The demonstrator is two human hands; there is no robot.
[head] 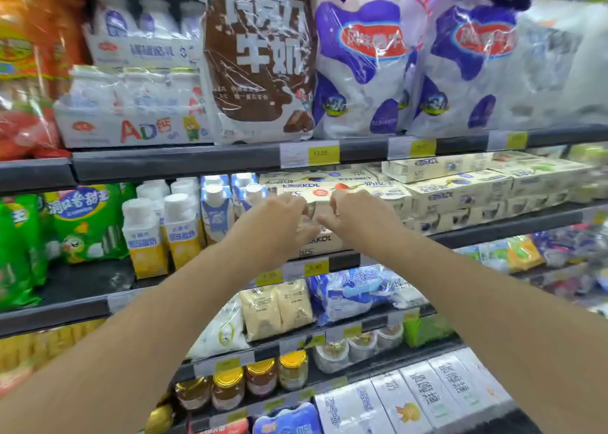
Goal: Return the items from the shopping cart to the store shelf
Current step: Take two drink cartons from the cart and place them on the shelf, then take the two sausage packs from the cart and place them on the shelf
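Note:
A cream KDL yogurt pack (pixel 324 192) with a red label lies on top of a stack on the second shelf (pixel 493 228), at the centre of the head view. My left hand (pixel 279 218) and my right hand (pixel 360 216) reach side by side to its front face. The fingers of both hands curl against the front of the pack and hide most of it. Another cream KDL pack (pixel 324 242) sits below the hands at the shelf edge. The shopping cart is out of view.
More cream packs (pixel 460 193) are stacked to the right on the same shelf, and white and blue milk cartons (pixel 215 209) stand to the left. Large milk bags (pixel 362 61) fill the shelf above. Jars (pixel 227 387) and boxes (pixel 427 394) sit on the lower shelves.

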